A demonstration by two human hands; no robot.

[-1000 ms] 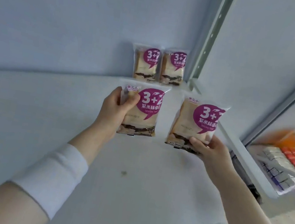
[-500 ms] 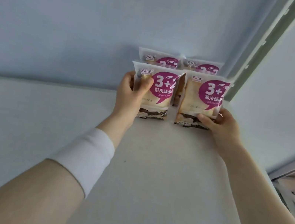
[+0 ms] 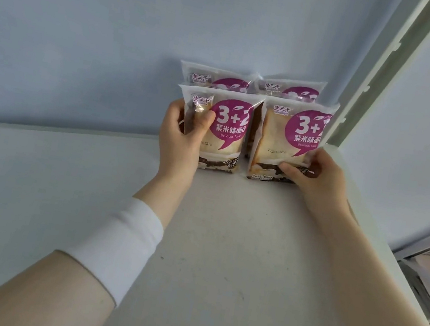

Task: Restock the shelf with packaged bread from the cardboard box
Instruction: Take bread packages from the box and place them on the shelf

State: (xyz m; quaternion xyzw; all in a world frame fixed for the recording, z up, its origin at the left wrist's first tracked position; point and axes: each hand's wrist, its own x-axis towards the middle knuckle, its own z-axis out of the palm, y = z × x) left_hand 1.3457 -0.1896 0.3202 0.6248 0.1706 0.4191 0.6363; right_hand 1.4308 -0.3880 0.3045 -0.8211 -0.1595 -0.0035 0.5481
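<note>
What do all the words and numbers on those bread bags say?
"3+2": purple bubble on the front left packet; the front right packet has the same, with its 2 cut off at the edge.
"紫米味面包": under that, in the bubble.
"Delicious Toast": below that.
"梦三千": top corner of both, and of the back left packet and back right packet.
Stamped codes and bottom labels: too blurred to read.

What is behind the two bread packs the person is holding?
Two more of the same: a back-left pack and a back-right pack. Only their tops show; the front-left pack and front-right pack cover the rest.
</note>
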